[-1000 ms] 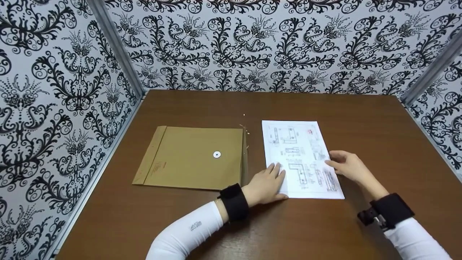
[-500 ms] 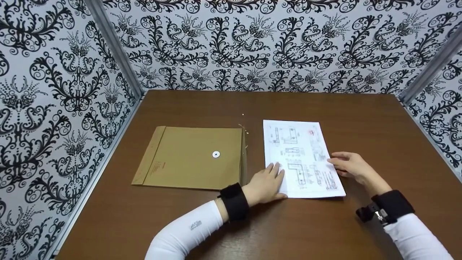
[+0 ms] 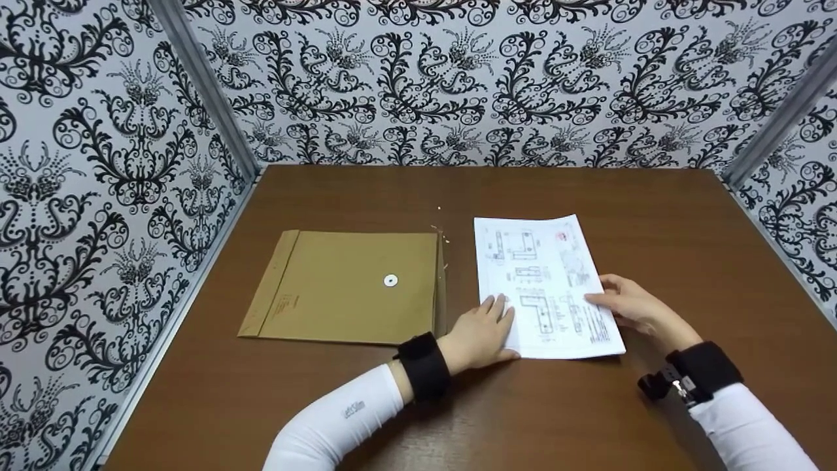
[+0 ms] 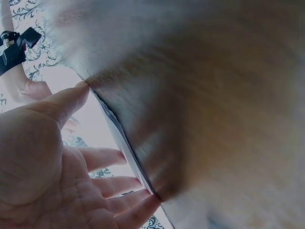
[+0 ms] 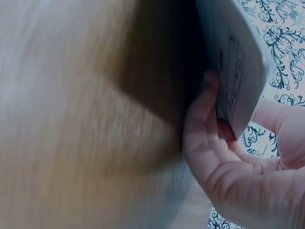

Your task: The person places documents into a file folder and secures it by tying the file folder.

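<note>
A stack of white paper sheets (image 3: 536,275) printed with technical drawings lies on the table. My left hand (image 3: 480,333) rests with extended fingers on its lower left corner; in the left wrist view, the thumb and fingertips of that left hand (image 4: 52,157) meet the sheets' edge. At the right edge my right hand (image 3: 634,304) pinches the paper, thumb on top and fingers underneath. The right wrist view has the right hand's fingers (image 5: 200,114) beneath the lifted paper edge (image 5: 243,71), above the tabletop. The sheets' upper right corner curls up slightly.
A brown kraft envelope (image 3: 346,288) with a white round button lies left of the papers, its open side towards them. Small light scraps (image 3: 446,241) lie by that side. The brown table (image 3: 366,196) is bordered by patterned walls (image 3: 458,85) at the back and sides.
The right hand has slipped its fingers under the right edge and raised it a little, so the stack's upper right corner now lifts. The left hand has stayed in place.
</note>
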### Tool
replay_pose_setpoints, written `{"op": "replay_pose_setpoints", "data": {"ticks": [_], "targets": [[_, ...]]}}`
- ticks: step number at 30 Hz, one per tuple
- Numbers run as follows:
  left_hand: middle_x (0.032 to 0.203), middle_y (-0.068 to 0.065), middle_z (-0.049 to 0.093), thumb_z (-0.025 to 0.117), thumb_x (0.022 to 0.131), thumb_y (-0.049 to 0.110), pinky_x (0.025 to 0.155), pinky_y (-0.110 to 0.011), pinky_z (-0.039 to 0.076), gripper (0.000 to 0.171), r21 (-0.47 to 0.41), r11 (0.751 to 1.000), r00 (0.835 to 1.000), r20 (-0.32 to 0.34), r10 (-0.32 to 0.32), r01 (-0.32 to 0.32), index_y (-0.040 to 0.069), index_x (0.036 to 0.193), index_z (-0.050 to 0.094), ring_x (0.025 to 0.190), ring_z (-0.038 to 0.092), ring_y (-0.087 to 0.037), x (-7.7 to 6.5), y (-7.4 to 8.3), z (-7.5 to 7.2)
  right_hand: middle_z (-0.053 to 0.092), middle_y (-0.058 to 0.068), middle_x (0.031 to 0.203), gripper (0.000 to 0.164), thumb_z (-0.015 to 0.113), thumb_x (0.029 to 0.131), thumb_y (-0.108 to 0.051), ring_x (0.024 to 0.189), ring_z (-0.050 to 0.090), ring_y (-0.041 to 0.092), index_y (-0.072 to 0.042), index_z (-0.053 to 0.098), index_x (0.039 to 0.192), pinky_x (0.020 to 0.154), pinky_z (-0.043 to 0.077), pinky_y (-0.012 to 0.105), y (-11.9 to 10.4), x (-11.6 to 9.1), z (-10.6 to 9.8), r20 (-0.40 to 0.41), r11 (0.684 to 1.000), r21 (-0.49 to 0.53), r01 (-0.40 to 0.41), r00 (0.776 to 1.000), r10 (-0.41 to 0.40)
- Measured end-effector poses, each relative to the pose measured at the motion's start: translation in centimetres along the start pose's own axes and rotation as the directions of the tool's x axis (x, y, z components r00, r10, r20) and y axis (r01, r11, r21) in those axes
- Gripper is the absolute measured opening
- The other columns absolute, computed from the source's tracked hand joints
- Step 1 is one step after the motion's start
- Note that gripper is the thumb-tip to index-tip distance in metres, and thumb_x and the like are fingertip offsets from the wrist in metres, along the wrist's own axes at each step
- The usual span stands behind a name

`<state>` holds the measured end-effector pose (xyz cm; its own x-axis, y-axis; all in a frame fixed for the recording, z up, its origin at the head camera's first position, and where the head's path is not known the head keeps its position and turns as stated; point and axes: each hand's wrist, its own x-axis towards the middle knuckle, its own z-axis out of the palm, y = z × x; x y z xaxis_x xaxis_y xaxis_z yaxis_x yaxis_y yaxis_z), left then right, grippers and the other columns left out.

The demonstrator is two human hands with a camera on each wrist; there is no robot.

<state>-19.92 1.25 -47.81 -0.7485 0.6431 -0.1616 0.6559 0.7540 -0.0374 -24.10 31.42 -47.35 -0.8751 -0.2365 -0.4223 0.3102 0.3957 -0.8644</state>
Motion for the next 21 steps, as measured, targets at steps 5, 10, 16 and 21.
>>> {"op": "replay_pose_setpoints", "data": {"ticks": [5, 10, 16, 21], "targets": [[0.167, -0.014, 0.035, 0.052, 0.101, 0.059, 0.118, -0.031, 0.044, 0.078, -0.001, 1.0, 1.0, 0.006, -0.004, 0.004, 0.009, 0.158, 0.038, 0.154, 0.038, -0.028, 0.07, 0.06, 0.05, 0.073, -0.009, 0.094, 0.064, 0.053, 0.106, -0.016, 0.082, 0.073, 0.007, 0.012, 0.019, 0.152, 0.072, 0.061, 0.028, 0.22, 0.18, 0.71, 0.013, 0.999, -0.008, 0.041, 0.999, -0.04], [0.167, -0.014, 0.035, 0.052, 0.101, 0.059, 0.118, -0.03, 0.043, 0.078, 0.0, 1.0, 1.0, 0.016, -0.015, 0.015, 0.009, 0.158, 0.038, 0.154, 0.038, -0.028, 0.11, 0.21, 0.03, 0.072, -0.008, 0.093, 0.065, 0.053, 0.106, -0.016, 0.08, 0.073, 0.007, 0.012, 0.02, 0.154, 0.07, 0.06, 0.027, 0.23, 0.26, 1.09, -0.011, 0.997, -0.029, 0.068, 0.998, -0.069], [0.167, -0.014, 0.033, 0.054, 0.1, 0.058, 0.119, -0.031, 0.043, 0.078, -0.016, 0.999, 0.999, 0.031, -0.037, 0.037, 0.009, 0.158, 0.037, 0.155, 0.037, -0.027, 0.16, 0.4, -0.11, 0.073, -0.009, 0.093, 0.067, 0.053, 0.106, -0.016, 0.08, 0.073, 0.007, 0.011, 0.017, 0.156, 0.069, 0.06, 0.028, 0.33, 0.16, 1.02, -0.017, 0.995, -0.022, 0.096, 0.995, -0.097], [0.168, -0.012, 0.034, 0.056, 0.099, 0.059, 0.117, -0.03, 0.045, 0.079, -0.037, 0.995, 0.995, 0.052, -0.087, 0.088, 0.01, 0.158, 0.038, 0.155, 0.037, -0.025, 0.24, 0.71, -0.16, 0.073, -0.009, 0.093, 0.07, 0.053, 0.106, -0.016, 0.078, 0.073, 0.007, 0.01, 0.014, 0.158, 0.068, 0.061, 0.027, 0.32, 0.01, 1.07, -0.017, 0.992, -0.016, 0.126, 0.992, -0.126]]}}
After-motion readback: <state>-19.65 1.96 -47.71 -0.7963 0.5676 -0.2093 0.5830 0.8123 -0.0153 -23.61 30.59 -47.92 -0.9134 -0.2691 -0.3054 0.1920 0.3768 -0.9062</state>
